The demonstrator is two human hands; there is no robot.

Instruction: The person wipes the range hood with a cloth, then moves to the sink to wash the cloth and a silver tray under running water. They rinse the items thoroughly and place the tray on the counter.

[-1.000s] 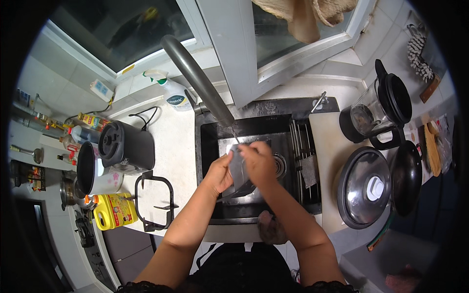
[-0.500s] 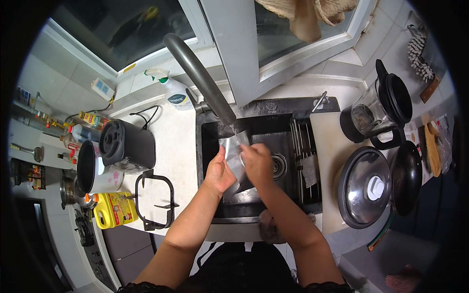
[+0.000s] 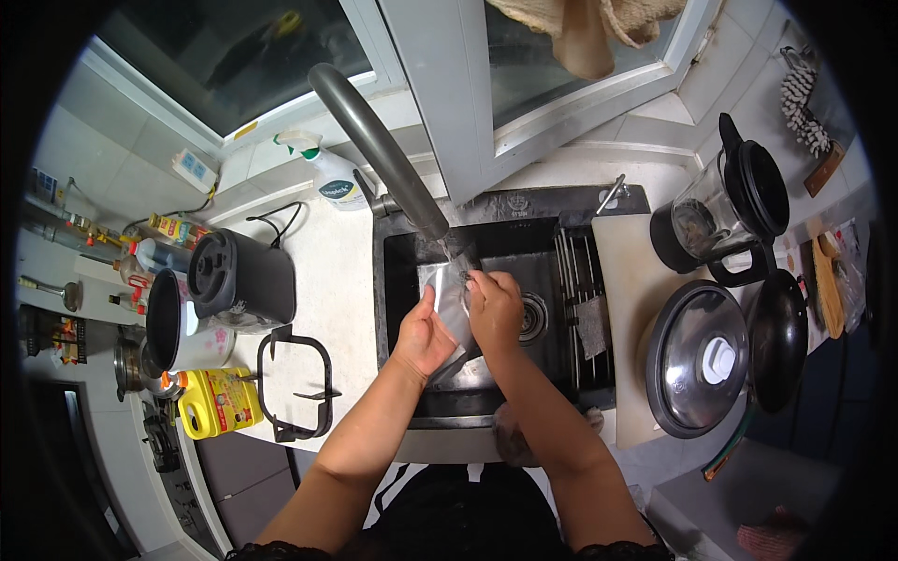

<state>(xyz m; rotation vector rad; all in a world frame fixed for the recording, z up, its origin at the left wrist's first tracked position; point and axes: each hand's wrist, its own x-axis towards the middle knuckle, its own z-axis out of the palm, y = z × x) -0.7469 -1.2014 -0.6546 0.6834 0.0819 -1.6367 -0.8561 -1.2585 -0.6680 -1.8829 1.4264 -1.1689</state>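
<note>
Under the grey faucet (image 3: 382, 150), a flat, shiny silvery metal-looking piece (image 3: 453, 304) is tilted over the black sink (image 3: 402, 408). Its exact kind I cannot make out. My left hand (image 3: 426, 338) supports it from the left, thumb up along its edge and the other fingers mostly hidden beneath. Closed in a pinch, my right hand (image 3: 496, 309) is at its upper right edge; whether a small cloth or scrubber is in those fingers cannot be seen. A thin stream of water falls from the spout onto the piece's upper end.
A rack of metal bars (image 3: 582, 309) with a grey cloth (image 3: 592, 327) spans the sink's right side. Right of it are a cutting board (image 3: 625, 280), a blender jug (image 3: 702, 220) and a domed lid (image 3: 697, 360). Leftward stand a spray bottle (image 3: 332, 178), a burner grate (image 3: 329, 374) and a yellow jug (image 3: 220, 402).
My right hand, blurred by motion before, now shows sharply and sits at the piece's upper right edge. My left hand keeps its hold, shifted very slightly.
</note>
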